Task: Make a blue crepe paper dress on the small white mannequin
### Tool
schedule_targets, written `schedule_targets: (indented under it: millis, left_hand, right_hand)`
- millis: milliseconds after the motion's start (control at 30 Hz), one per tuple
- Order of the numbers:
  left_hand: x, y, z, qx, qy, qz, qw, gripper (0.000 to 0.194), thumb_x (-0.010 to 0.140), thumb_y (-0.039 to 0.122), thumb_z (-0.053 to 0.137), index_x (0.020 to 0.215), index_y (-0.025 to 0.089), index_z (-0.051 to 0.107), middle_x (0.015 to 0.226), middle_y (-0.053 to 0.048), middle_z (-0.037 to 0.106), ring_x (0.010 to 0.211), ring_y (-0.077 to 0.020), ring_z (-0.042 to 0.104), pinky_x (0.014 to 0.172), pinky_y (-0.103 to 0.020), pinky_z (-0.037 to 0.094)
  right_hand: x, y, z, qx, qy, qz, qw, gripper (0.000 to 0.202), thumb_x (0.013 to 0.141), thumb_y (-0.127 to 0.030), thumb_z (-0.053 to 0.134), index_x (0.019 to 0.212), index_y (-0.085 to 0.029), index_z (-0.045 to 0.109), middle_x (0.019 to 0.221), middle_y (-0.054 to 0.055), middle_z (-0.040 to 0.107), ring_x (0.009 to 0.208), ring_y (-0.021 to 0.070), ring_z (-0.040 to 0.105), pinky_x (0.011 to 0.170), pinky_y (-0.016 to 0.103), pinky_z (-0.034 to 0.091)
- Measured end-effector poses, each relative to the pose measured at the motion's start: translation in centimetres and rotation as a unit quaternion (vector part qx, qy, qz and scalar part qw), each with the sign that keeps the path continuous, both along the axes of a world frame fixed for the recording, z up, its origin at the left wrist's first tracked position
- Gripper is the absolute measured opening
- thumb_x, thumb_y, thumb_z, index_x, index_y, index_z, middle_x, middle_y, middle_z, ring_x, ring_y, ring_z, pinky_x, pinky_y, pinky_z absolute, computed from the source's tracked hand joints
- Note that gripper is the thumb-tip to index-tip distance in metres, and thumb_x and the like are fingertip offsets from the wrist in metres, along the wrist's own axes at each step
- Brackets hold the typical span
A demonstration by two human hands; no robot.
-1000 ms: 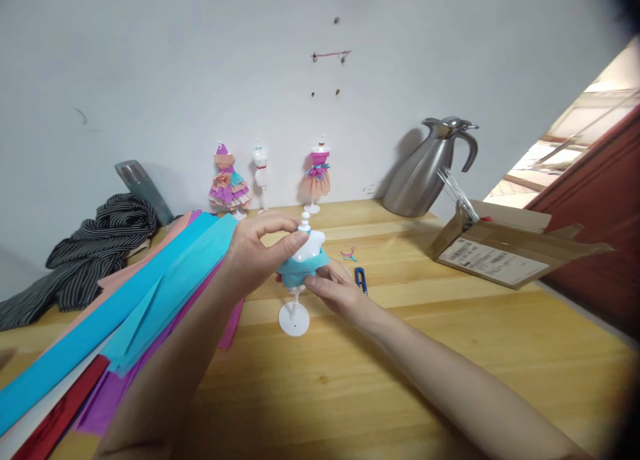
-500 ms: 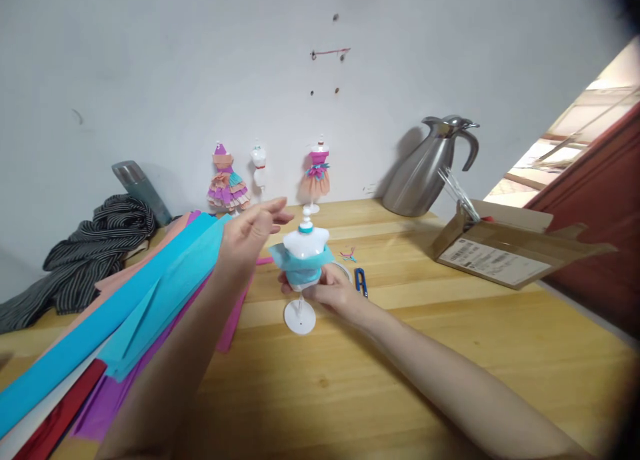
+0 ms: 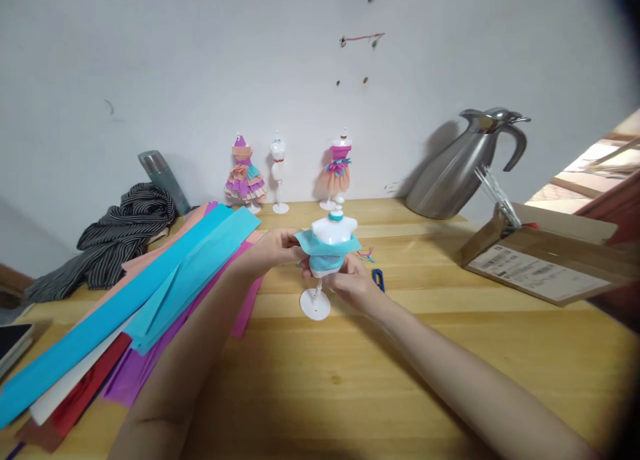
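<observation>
A small white dress-form mannequin (image 3: 333, 230) on a round white base (image 3: 315, 304) tilts a little above the table in front of me. Light blue crepe paper (image 3: 327, 247) wraps its chest, with a loose flap standing out on both sides; a teal band circles the neck. My right hand (image 3: 354, 281) grips the mannequin from behind at the waist, some of its fingers hidden by the form. At the left end of the flap, my left hand (image 3: 278, 249) has its thumb and fingers closed on the paper edge.
Crepe paper strips (image 3: 165, 293) in several colours lie at left, near a striped cloth (image 3: 127, 223) and a bottle (image 3: 164, 180). Three mannequins, one in a ruffled dress (image 3: 245, 177), stand by the wall. A steel jug (image 3: 457, 167), cardboard box (image 3: 540, 263) and blue tool (image 3: 378, 280) are to the right.
My left hand has come down from beside the mannequin's neck and closed at the flap's left end. My right hand keeps its grip. The view has shifted to the left.
</observation>
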State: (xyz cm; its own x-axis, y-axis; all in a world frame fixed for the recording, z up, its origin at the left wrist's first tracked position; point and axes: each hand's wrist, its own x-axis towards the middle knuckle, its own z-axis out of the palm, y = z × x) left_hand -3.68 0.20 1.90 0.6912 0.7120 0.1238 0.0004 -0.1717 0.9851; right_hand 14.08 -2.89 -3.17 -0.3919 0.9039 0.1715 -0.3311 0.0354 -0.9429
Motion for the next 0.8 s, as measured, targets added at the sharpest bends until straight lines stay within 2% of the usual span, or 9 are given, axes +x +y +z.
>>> schedule_targets:
  millis: [100,267,367,533,633,700,800]
  left_hand:
    - [-0.1,-0.1,-0.1,-0.010,-0.016,0.009,1.000,0.038,0.078,0.048,0.067,0.079,0.010,0.062,0.068,-0.005,0.063,0.065,-0.0138,0.058,0.069,-0.028,0.045]
    - [0.6,-0.5,-0.4,-0.021,-0.037,0.044,0.998,0.031,0.075,0.039,0.073,0.081,0.012,0.059,0.063,0.001,0.056,0.056,-0.0091,0.049,0.060,-0.025,0.042]
    - [0.8,-0.6,-0.4,-0.006,-0.030,0.043,0.999,0.030,0.074,0.038,0.074,0.079,0.012,0.059,0.065,-0.001,0.058,0.058,-0.0100,0.052,0.060,-0.024,0.043]
    - [0.5,-0.7,-0.1,0.019,-0.042,0.022,0.999,0.030,0.080,0.041,0.066,0.078,0.012,0.060,0.071,-0.004,0.059,0.068,-0.0141,0.056,0.067,-0.028,0.046]
    - [0.5,-0.9,0.1,0.007,-0.050,-0.001,0.999,0.029,0.078,0.040,0.068,0.082,0.012,0.062,0.075,-0.004,0.059,0.073,-0.0149,0.055,0.070,-0.029,0.046]
    - [0.7,-1.0,0.2,-0.004,-0.050,-0.012,0.999,0.033,0.074,0.041,0.072,0.085,0.012,0.062,0.077,-0.004,0.060,0.074,-0.0155,0.056,0.070,-0.029,0.047]
    - [1.2,-1.1,-0.1,-0.023,-0.041,0.015,0.999,0.043,0.068,0.047,0.076,0.086,0.011,0.061,0.075,-0.004,0.061,0.068,-0.0150,0.059,0.065,-0.028,0.048]
  right_hand:
    - [-0.1,0.0,0.0,0.004,0.003,0.000,1.000,0.028,0.052,-0.017,0.061,0.080,-0.018,0.066,0.083,0.005,0.072,0.086,0.0273,0.067,0.078,0.039,0.050]
    - [0.3,-0.1,0.5,0.021,-0.027,0.009,0.999,0.030,0.054,-0.017,0.062,0.084,-0.018,0.066,0.087,0.006,0.073,0.089,0.0275,0.067,0.083,0.041,0.049]
    - [0.7,-0.2,0.9,0.037,-0.051,0.006,0.998,0.026,0.056,-0.017,0.062,0.081,-0.019,0.065,0.086,0.005,0.072,0.088,0.0255,0.067,0.085,0.039,0.048]
    - [1.5,-0.1,1.6,0.025,-0.092,0.017,0.995,0.020,0.057,-0.020,0.063,0.077,-0.018,0.062,0.079,0.004,0.070,0.080,0.0231,0.066,0.073,0.034,0.049]
    - [1.8,-0.1,1.6,0.020,-0.109,0.013,0.994,0.019,0.057,-0.019,0.063,0.076,-0.018,0.061,0.079,0.004,0.070,0.078,0.0215,0.065,0.071,0.033,0.049]
    - [1.8,-0.2,1.6,0.028,-0.113,0.022,0.993,0.018,0.059,-0.019,0.063,0.076,-0.018,0.061,0.081,0.004,0.070,0.079,0.0205,0.065,0.074,0.032,0.049]
    - [1.6,-0.4,1.5,0.035,-0.110,0.039,0.993,0.018,0.062,-0.021,0.062,0.080,-0.017,0.062,0.082,0.005,0.070,0.079,0.0196,0.065,0.075,0.033,0.050]
